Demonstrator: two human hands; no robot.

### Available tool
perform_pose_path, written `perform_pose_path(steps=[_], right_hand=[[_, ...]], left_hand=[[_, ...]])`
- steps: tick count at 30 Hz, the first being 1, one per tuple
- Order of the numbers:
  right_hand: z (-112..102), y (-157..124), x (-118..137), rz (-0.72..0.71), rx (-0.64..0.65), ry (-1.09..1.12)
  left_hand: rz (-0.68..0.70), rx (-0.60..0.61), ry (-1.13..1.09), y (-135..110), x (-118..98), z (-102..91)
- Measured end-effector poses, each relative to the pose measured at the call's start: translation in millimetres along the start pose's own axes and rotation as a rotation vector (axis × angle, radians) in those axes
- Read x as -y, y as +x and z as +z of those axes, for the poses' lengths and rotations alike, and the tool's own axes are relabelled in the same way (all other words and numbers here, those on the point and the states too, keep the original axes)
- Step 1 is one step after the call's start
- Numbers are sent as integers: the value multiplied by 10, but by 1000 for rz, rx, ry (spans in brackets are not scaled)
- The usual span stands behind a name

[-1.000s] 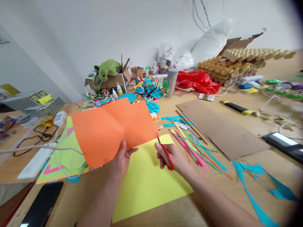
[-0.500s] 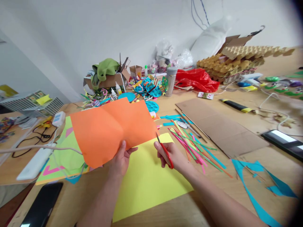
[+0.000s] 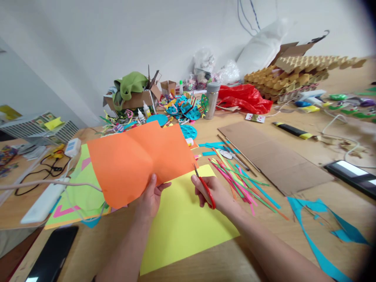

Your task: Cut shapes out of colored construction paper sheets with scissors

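Orange paper (image 3: 138,160) partly hides green paper (image 3: 89,194) and blue discs (image 3: 189,131).

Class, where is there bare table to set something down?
Bare wood shows between the right forearm and the blue scraps, and between the cardboard sheet and the black-yellow tool. Behind the orange paper, bottles and coloured pieces crowd together.

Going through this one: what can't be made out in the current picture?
All in the head view:
Orange paper, held by the left hand: hides the table behind it.
Scissors: handle partly hidden by the right hand.
Black phone: near end cut off by the bottom edge.
Card: print too small.
Cardboard box: contents partly covered by green cloth.
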State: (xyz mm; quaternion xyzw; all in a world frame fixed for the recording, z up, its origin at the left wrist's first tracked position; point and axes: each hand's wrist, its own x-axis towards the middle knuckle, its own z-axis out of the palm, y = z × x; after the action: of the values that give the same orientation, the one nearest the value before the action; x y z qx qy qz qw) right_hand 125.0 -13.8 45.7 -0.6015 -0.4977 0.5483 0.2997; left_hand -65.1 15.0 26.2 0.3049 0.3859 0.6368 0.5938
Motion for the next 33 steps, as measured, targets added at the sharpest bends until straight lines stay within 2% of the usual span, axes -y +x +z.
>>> perform_pose_path(steps=[10, 26, 33], right_hand=[[-1, -7, 1, -15, -2, -9], [20, 4, 18, 53, -63, -69], [7, 28, -33, 41, -21, -21]], left_hand=[[2, 11, -6, 5, 16, -5], [-8, -18, -5, -20, -8, 36], [-12, -33, -11, -12, 5, 26]])
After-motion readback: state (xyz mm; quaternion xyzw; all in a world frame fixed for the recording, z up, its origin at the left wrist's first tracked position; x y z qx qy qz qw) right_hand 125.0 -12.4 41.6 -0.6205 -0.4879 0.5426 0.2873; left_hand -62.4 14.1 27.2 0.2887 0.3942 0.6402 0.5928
